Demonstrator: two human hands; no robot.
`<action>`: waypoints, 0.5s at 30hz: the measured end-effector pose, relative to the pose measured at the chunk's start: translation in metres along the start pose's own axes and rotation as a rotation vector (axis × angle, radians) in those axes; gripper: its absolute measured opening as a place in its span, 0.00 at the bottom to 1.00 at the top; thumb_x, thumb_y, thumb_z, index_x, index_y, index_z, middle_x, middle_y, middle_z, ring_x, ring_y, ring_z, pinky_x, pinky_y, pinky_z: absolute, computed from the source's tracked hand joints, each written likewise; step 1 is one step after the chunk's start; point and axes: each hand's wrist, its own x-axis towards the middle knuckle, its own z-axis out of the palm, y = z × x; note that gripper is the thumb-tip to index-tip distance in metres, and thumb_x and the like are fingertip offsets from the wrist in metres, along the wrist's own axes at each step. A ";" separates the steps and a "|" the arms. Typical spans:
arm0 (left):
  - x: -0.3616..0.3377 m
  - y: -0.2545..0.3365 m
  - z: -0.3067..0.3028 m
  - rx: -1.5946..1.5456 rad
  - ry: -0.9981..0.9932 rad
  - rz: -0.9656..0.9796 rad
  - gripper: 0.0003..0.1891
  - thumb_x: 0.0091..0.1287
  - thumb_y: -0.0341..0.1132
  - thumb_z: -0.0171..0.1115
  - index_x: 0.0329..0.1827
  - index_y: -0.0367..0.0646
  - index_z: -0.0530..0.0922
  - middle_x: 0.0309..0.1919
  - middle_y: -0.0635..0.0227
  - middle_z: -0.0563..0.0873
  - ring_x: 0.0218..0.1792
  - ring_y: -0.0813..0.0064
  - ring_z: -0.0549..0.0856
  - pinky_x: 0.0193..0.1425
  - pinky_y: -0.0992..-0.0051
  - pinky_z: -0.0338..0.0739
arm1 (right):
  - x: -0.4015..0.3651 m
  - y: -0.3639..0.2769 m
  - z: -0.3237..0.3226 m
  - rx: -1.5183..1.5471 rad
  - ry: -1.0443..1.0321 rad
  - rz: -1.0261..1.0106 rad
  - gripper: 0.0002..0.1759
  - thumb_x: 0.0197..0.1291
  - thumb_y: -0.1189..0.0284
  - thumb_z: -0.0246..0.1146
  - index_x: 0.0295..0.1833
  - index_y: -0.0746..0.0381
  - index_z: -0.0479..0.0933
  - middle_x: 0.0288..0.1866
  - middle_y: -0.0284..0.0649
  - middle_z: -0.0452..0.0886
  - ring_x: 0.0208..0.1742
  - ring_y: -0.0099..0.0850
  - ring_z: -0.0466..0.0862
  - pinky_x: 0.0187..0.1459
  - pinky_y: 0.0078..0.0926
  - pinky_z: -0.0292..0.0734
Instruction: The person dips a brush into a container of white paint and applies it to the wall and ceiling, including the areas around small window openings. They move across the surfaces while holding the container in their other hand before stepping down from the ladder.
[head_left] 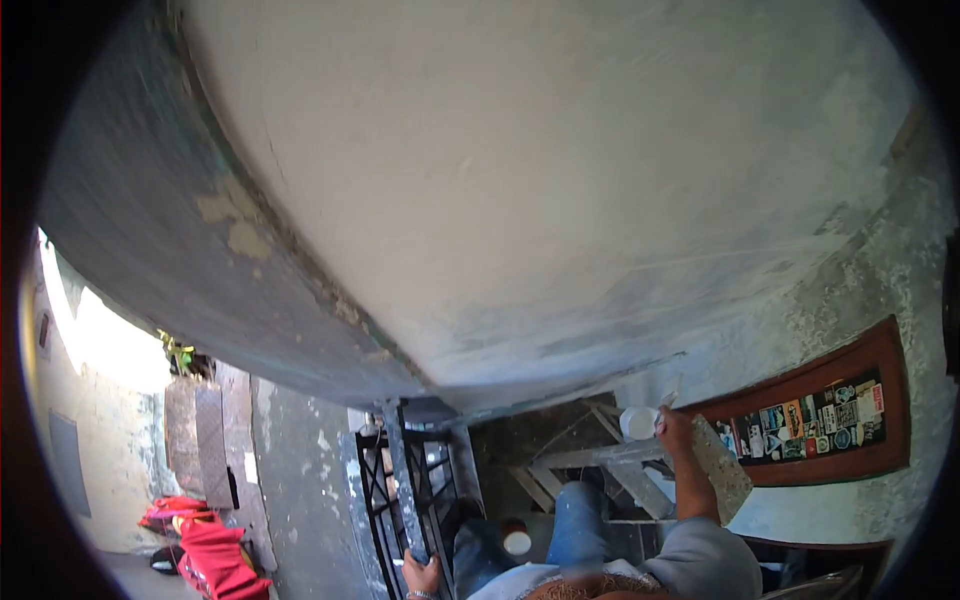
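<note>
My left hand, with a bracelet at its wrist, is closed around the lower end of a paint-spattered bar beside a black metal railing. My right hand reaches out at the right, its fingers closed on what looks like a paintbrush, its pale end pointing up toward the wall. A white paint pot is right by those fingertips, above a wooden plank frame. Most of the brush handle is hidden in the hand.
A large whitish wall fills the view ahead. A brown-framed panel with stickers is at right. Wooden planks surround my legs, with a white-topped container lower down. Red cloth lies at far left, past the grey floor.
</note>
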 end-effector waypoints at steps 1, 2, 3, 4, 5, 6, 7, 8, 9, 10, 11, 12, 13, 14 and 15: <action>0.000 0.003 -0.002 0.025 -0.041 -0.027 0.31 0.55 0.50 0.70 0.50 0.31 0.74 0.38 0.39 0.84 0.44 0.40 0.83 0.50 0.54 0.77 | -0.002 0.004 0.003 -0.027 -0.010 0.008 0.11 0.47 0.77 0.65 0.39 0.61 0.77 0.24 0.43 0.80 0.28 0.45 0.83 0.32 0.42 0.76; 0.007 0.015 -0.001 0.042 -0.058 -0.015 0.31 0.55 0.50 0.70 0.51 0.31 0.73 0.38 0.39 0.84 0.44 0.40 0.83 0.50 0.54 0.77 | -0.005 0.000 -0.004 0.032 -0.021 0.004 0.11 0.47 0.75 0.66 0.39 0.59 0.77 0.24 0.42 0.80 0.29 0.45 0.83 0.32 0.42 0.76; 0.013 0.028 0.001 0.052 -0.070 0.010 0.32 0.55 0.51 0.69 0.51 0.31 0.73 0.39 0.39 0.84 0.44 0.40 0.83 0.50 0.54 0.77 | -0.007 -0.002 -0.004 -0.028 -0.031 0.013 0.12 0.46 0.74 0.68 0.40 0.58 0.77 0.24 0.41 0.81 0.31 0.45 0.84 0.33 0.42 0.77; 0.017 0.043 0.001 0.060 -0.081 0.043 0.32 0.55 0.51 0.69 0.51 0.32 0.73 0.39 0.39 0.84 0.45 0.40 0.83 0.50 0.54 0.77 | -0.007 -0.002 -0.005 -0.043 -0.067 0.023 0.12 0.47 0.73 0.68 0.40 0.57 0.77 0.26 0.41 0.82 0.32 0.44 0.85 0.34 0.43 0.78; 0.022 0.062 0.005 0.072 -0.085 0.084 0.33 0.55 0.52 0.69 0.52 0.32 0.73 0.40 0.39 0.84 0.45 0.40 0.83 0.51 0.54 0.77 | -0.007 -0.001 -0.002 -0.032 -0.025 -0.011 0.13 0.47 0.72 0.69 0.40 0.56 0.78 0.27 0.41 0.83 0.33 0.45 0.85 0.35 0.45 0.79; 0.025 0.079 0.006 0.081 -0.092 0.131 0.33 0.55 0.53 0.68 0.52 0.32 0.73 0.40 0.39 0.84 0.45 0.40 0.83 0.51 0.54 0.77 | -0.008 0.000 -0.003 -0.008 -0.040 -0.022 0.13 0.47 0.74 0.68 0.41 0.57 0.78 0.27 0.42 0.83 0.32 0.45 0.85 0.34 0.44 0.78; 0.028 0.096 0.003 0.089 -0.098 0.177 0.33 0.56 0.53 0.68 0.53 0.32 0.73 0.40 0.39 0.84 0.46 0.40 0.83 0.51 0.54 0.77 | -0.009 -0.005 -0.004 0.018 -0.051 -0.030 0.13 0.47 0.75 0.68 0.42 0.58 0.78 0.27 0.42 0.83 0.32 0.45 0.85 0.33 0.43 0.77; 0.031 0.113 0.003 0.101 -0.106 0.221 0.34 0.56 0.54 0.67 0.53 0.32 0.72 0.41 0.39 0.84 0.46 0.40 0.83 0.51 0.54 0.77 | -0.012 -0.013 -0.006 0.064 -0.060 -0.025 0.15 0.46 0.74 0.69 0.44 0.58 0.79 0.27 0.41 0.83 0.32 0.44 0.85 0.33 0.43 0.78; 0.033 0.130 0.003 0.111 -0.121 0.261 0.34 0.56 0.55 0.67 0.54 0.32 0.72 0.41 0.39 0.84 0.46 0.41 0.83 0.52 0.54 0.77 | -0.017 -0.020 -0.009 0.107 -0.071 -0.023 0.17 0.46 0.74 0.70 0.45 0.57 0.79 0.27 0.39 0.84 0.32 0.43 0.85 0.33 0.42 0.78; 0.034 0.147 0.004 0.125 -0.132 0.299 0.35 0.56 0.55 0.66 0.54 0.32 0.72 0.41 0.40 0.84 0.47 0.41 0.83 0.52 0.54 0.76 | -0.021 -0.023 -0.002 0.079 0.008 -0.070 0.17 0.45 0.73 0.71 0.44 0.57 0.79 0.27 0.37 0.84 0.32 0.41 0.86 0.33 0.41 0.79; 0.034 0.162 0.004 0.139 -0.144 0.333 0.35 0.56 0.56 0.66 0.55 0.33 0.72 0.42 0.40 0.84 0.47 0.41 0.83 0.52 0.54 0.76 | -0.027 -0.028 -0.003 0.175 0.023 -0.077 0.17 0.45 0.73 0.71 0.44 0.57 0.79 0.27 0.37 0.84 0.31 0.41 0.86 0.34 0.41 0.79; 0.034 0.179 0.005 0.151 -0.156 0.365 0.35 0.56 0.56 0.66 0.55 0.33 0.72 0.42 0.40 0.84 0.47 0.41 0.83 0.52 0.54 0.76 | -0.032 -0.044 -0.018 0.199 -0.009 -0.062 0.17 0.45 0.73 0.70 0.45 0.58 0.80 0.27 0.37 0.84 0.31 0.40 0.86 0.33 0.40 0.79; 0.033 0.191 0.005 0.164 -0.166 0.394 0.36 0.56 0.57 0.65 0.55 0.33 0.72 0.43 0.40 0.84 0.48 0.41 0.83 0.53 0.54 0.76 | -0.039 -0.060 -0.030 0.210 0.020 -0.034 0.17 0.47 0.72 0.69 0.46 0.57 0.81 0.28 0.37 0.85 0.32 0.40 0.86 0.35 0.40 0.80; 0.033 0.202 0.009 0.181 -0.177 0.419 0.36 0.57 0.58 0.65 0.56 0.33 0.72 0.43 0.40 0.84 0.48 0.41 0.83 0.53 0.54 0.76 | -0.044 -0.072 -0.039 0.222 0.046 -0.009 0.18 0.48 0.71 0.68 0.48 0.57 0.81 0.28 0.38 0.85 0.33 0.40 0.86 0.36 0.40 0.80; 0.031 0.210 0.009 0.193 -0.185 0.434 0.37 0.57 0.58 0.64 0.56 0.33 0.71 0.43 0.40 0.84 0.48 0.41 0.83 0.53 0.54 0.76 | -0.046 -0.083 -0.045 0.246 0.042 0.002 0.17 0.49 0.71 0.68 0.48 0.57 0.81 0.28 0.38 0.85 0.33 0.40 0.86 0.36 0.40 0.80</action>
